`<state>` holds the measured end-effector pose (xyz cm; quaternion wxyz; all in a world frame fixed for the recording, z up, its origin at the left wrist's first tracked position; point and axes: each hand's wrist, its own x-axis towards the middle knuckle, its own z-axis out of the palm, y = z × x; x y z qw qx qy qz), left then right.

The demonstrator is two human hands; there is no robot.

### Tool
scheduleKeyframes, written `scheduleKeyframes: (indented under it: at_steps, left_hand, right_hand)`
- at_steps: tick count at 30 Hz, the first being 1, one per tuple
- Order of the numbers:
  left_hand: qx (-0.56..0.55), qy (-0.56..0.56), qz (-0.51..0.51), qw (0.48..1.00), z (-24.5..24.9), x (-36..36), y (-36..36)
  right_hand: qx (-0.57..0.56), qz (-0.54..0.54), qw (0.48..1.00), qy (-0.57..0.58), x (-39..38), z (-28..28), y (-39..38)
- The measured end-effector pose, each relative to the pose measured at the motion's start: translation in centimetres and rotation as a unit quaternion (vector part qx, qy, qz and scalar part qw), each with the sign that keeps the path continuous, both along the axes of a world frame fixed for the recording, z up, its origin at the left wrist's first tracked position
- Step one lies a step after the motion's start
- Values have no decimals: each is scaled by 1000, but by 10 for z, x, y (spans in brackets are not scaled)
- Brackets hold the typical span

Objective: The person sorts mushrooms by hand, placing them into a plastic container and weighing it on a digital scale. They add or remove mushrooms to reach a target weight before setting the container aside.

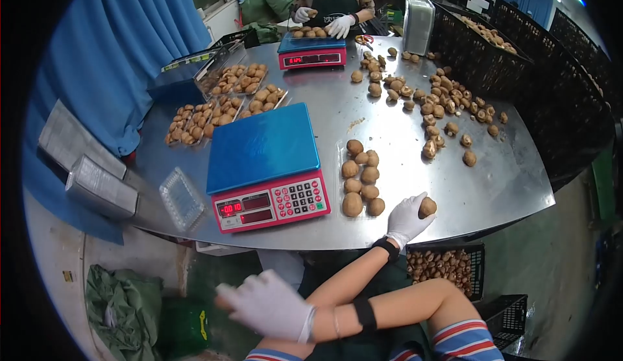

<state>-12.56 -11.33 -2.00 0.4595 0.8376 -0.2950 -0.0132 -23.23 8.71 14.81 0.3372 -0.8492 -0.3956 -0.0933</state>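
My arms cross in front of me. On the right, at the table's near edge, my left hand in a white glove is closed around a brown mushroom. Just left of it, a clear tray holds two rows of mushrooms. My right hand, also gloved, reaches left below the table edge and is smeared by motion. At its fingertips shows a blurred brown thing that looks like a mushroom. A pink scale with a blue plate reads -0.010; nothing lies on it.
Loose mushrooms spread over the steel table. Filled trays stand behind the scale, an upturned clear tray beside it. A co-worker's gloved hands work at another scale. Black crates line the right; a mushroom crate sits below.
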Motion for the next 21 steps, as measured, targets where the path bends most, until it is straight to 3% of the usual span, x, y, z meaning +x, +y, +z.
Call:
scheduleKeyframes:
  at_steps: [2,5,10,12,14,16,17,18,20,21]
  left_hand:
    - [4,9,-11,1000,3,0,3]
    - [-49,13,-7,999,-6,2,4]
    - [-86,39,30,995,-6,-2,2]
    - [-89,53,26,994,-4,4,0]
    - [-44,6,6,999,-8,1,0]
    - [-38,13,4,999,-6,0,1]
    - [-34,17,3,999,-4,1,1]
    - [-31,17,5,999,-3,1,3]
    - [-41,37,-13,998,0,1,6]
    - [-54,42,4,998,-2,1,5]
  right_hand:
    - [56,55,997,-19,-22,24,20]
    - [77,48,995,-40,-15,10,18]
    - [-182,-51,982,3,13,-44,-29]
    - [-155,-72,985,-4,13,-43,-31]
    - [-21,-27,998,-58,1,-17,-16]
    - [47,69,996,25,-13,21,0]
    - [98,90,991,-13,-25,26,13]
    - [-104,265,940,187,-8,90,-12]
    - [72,83,994,14,-16,17,14]
    - [55,52,997,-22,-9,-4,9]
